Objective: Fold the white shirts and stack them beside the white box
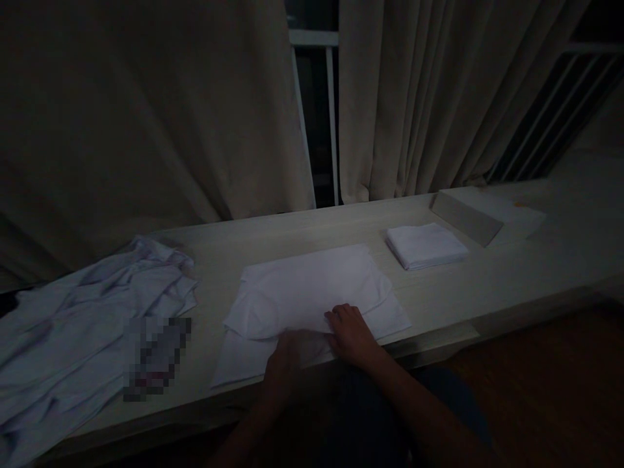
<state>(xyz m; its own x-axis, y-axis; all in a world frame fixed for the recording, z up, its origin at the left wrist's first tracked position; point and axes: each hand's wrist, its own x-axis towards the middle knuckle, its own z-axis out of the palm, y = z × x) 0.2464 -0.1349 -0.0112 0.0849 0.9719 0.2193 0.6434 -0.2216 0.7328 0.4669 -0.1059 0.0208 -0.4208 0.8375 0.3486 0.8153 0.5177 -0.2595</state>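
Note:
A white garment [316,286], partly folded over itself, lies spread on the pale ledge in front of me. What looks like a sleeve is bunched at its left side, and its lower layer reaches the ledge's front edge. My right hand [350,333] rests on the near part of the cloth, its fingers slightly bent and apart. Just left of it, my left hand [285,356] is at the garment's near edge. Motion smears its fingers, so whether they grip the fabric is unclear.
To the left, a loose heap of white garments [97,318] covers the ledge [214,260], beside a pixelated patch. A neat folded white stack [426,246] sits at right, with an open box [468,218] beyond it. Beige curtains [219,117] hang behind, before a barred window.

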